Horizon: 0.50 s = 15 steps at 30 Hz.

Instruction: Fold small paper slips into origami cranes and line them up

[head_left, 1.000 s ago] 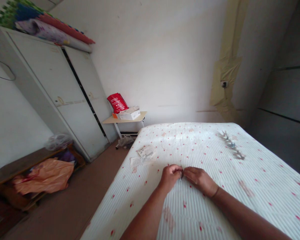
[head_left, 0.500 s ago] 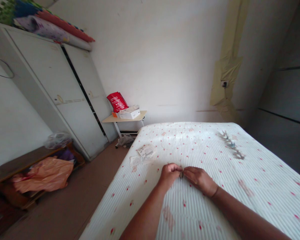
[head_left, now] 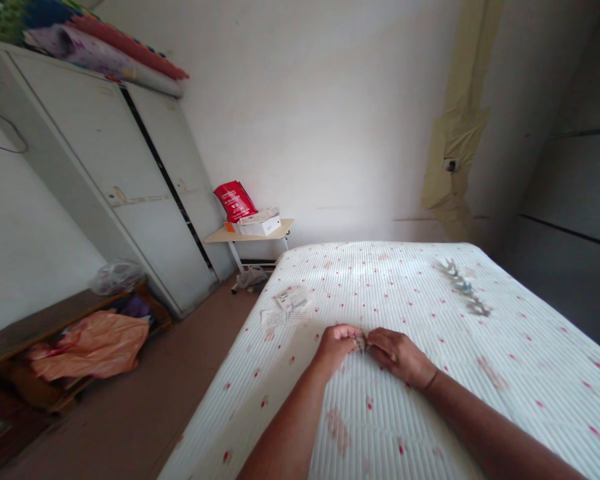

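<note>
Over the near middle of a white ribbed bed cover (head_left: 410, 400) with red dots, my left hand (head_left: 339, 343) and my right hand (head_left: 397, 353) meet almost fingertip to fingertip. Between them is a small thin greyish piece (head_left: 363, 343), pinched by both; its shape is too small and blurred to make out. Farther right on the cover lies a row of small grey, spiky pieces (head_left: 464, 287), with a bluish bit in the middle. To the left, beyond my left hand, printed papers or clear packets (head_left: 290, 305) lie flat.
A small table (head_left: 280, 230) beyond the bed's far left corner bears a red bag (head_left: 235, 201) and a white box (head_left: 261, 227). A grey cabinet (head_left: 95, 147) and a low wooden bench (head_left: 10, 333) with an orange plastic bag (head_left: 93, 347) stand left.
The fingers of my right hand have curled in more around the small piece, which now shows slightly differently between the fingertips. The camera view has shifted slightly.
</note>
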Tool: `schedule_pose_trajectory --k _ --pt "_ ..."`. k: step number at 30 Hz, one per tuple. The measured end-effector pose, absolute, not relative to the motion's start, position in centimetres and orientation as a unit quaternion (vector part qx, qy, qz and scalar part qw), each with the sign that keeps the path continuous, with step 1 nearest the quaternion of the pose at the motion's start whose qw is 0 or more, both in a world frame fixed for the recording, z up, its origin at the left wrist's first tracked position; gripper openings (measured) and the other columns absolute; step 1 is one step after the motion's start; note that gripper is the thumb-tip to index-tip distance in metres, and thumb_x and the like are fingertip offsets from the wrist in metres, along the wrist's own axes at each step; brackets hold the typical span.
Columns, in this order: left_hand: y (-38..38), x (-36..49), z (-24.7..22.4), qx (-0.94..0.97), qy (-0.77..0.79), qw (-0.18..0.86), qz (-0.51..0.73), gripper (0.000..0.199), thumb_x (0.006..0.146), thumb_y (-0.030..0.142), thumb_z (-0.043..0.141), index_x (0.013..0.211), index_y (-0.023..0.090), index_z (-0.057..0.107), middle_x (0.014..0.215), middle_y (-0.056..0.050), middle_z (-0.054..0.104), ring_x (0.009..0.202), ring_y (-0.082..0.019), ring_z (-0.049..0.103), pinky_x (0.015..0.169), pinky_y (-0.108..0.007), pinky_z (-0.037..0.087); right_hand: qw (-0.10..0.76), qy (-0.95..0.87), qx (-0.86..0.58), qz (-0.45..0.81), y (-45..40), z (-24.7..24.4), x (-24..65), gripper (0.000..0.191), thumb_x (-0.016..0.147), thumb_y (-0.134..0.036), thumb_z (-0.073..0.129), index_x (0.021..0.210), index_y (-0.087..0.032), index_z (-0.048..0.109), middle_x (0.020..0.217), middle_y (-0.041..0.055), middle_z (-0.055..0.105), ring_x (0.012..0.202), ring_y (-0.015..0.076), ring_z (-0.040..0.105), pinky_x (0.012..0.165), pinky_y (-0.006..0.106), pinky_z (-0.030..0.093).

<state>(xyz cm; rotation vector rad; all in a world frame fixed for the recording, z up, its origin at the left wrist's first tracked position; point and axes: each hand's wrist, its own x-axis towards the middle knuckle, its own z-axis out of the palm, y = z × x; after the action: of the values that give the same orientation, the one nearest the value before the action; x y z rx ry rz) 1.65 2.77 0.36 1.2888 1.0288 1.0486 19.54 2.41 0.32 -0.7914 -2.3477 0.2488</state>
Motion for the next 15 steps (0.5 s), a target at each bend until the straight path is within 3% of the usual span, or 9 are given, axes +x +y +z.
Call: schedule_pose_trajectory --k 15 --pt "2.4 1.9 0.7 0.518 0.455 0.550 0.472 0.025 0.059 0.021 0.061 0.079 0.009 0.069 0.060 -0.002 0.062 0.055 -0.010 0.049 0.055 -0.022 0.036 0.428 -0.742 -0.388 0.342 2.8 -1.0 19.3 0.017 0.078 -0.034 0.054 0.083 -0.018 0.060 0.079 0.0034 0.064 0.073 0.0158 0.062 0.068 0.029 0.050"
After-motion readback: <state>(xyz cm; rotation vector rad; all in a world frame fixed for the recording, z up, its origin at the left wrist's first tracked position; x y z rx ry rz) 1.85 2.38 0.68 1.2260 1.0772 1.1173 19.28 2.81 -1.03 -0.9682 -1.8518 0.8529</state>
